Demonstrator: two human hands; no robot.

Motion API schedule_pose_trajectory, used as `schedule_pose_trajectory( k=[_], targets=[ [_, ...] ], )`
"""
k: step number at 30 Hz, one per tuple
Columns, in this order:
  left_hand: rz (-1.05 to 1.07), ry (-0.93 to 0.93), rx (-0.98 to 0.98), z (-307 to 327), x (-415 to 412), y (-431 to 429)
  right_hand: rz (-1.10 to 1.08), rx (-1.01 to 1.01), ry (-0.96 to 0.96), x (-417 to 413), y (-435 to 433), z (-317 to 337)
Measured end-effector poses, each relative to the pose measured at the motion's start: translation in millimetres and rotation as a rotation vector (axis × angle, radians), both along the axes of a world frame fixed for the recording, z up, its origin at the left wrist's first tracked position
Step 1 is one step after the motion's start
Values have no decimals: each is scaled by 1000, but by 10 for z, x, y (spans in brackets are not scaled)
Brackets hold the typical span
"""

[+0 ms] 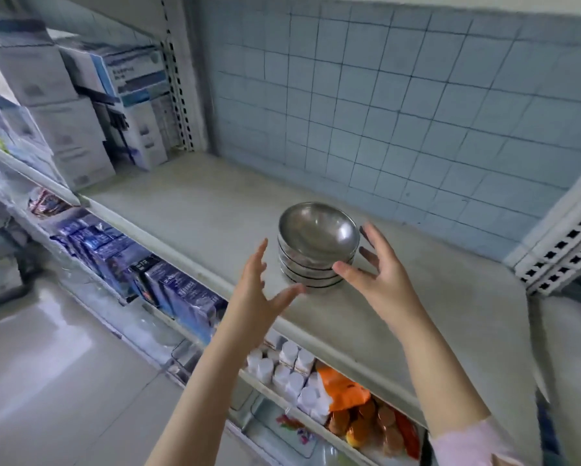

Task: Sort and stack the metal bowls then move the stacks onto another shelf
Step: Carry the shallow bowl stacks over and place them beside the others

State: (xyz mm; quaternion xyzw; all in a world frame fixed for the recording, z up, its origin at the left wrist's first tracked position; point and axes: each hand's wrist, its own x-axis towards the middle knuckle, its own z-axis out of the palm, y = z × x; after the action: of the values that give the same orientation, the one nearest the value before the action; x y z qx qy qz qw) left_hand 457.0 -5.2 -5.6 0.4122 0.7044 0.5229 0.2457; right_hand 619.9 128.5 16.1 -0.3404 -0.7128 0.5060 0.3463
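A stack of several shiny metal bowls (317, 245) stands upright on the pale shelf (188, 203), right of its middle, in front of the blue tiled wall. My left hand (259, 294) hovers just left of the stack with fingers spread, its thumb tip near the stack's base. My right hand (375, 275) is on the right side, fingers apart, thumb close to or touching the lower bowls. Neither hand grips the stack.
White and blue boxes (114, 105) fill the shelf's left end. A perforated white upright (564, 243) stands at the right. The shelf below holds blue packets (168, 284), white bottles (282, 368) and orange snack bags (346, 391). Tiled floor lies at lower left.
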Motion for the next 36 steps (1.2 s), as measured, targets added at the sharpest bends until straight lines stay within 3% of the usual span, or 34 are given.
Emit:
schedule_pose_trajectory(
  k=[6, 14, 18, 22, 29, 36],
  targets=[
    [-284, 17, 57, -113, -513, 412, -114, -59, 7, -159, -84, 10],
    [-454, -58, 106, -200, -752, 530, -233, -73, 22, -254, -273, 23],
    [-579, -124, 75, -227, -809, 550, -257, -169, 131, -368, -391, 14],
    [-606, -135, 142, -74, -797, 512, -330, -126, 175, -337, -576, 172],
    [-790, -58, 248, 366, -330, 447, -474, 8, 188, 252, -1047, 544],
    [-961, -69, 263, 476, 826, 241, -644, 9, 146, 1327, -1656, 645]
  ],
)
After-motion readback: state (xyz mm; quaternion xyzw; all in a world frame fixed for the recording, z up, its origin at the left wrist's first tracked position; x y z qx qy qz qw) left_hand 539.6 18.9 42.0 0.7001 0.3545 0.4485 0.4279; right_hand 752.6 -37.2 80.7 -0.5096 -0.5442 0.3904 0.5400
